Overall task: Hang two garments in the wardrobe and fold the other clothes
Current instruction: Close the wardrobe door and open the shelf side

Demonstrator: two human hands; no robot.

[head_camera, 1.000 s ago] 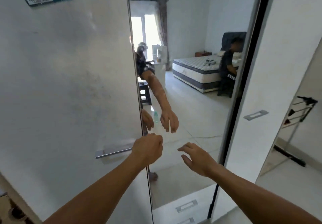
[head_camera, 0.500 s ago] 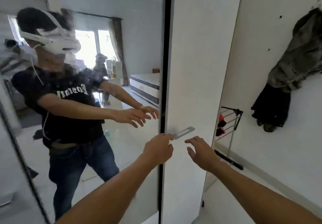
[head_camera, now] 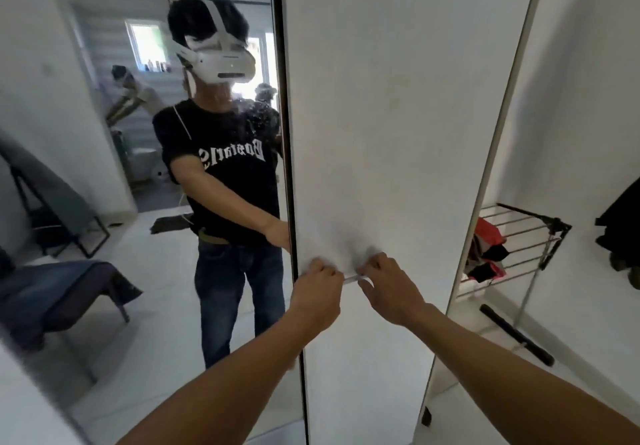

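While I stand facing the wardrobe, findings are as follows.
Wardrobe door [head_camera: 381,133]: white panel, upright, straight ahead of me.
Handle [head_camera: 350,277]: slim metal bar low on the door; only a short piece shows between my two hands.
Left hand [head_camera: 317,292]: fingers curled round the handle's left end, gripping it, just beside the door's dark edge.
Right hand [head_camera: 388,287]: fingers hooked over the handle's right end, thumb below, gripping it.
Mirror [head_camera: 138,202]: panel left of the door; it reflects me in a white headset, black T-shirt and jeans.
Garments: none in either hand; some clothes [head_camera: 485,254], red and dark, lie on a drying rack [head_camera: 540,233] to the right, past the wardrobe, well apart from my hands.
Dark clothing [head_camera: 620,223]: hanging against the far right wall.
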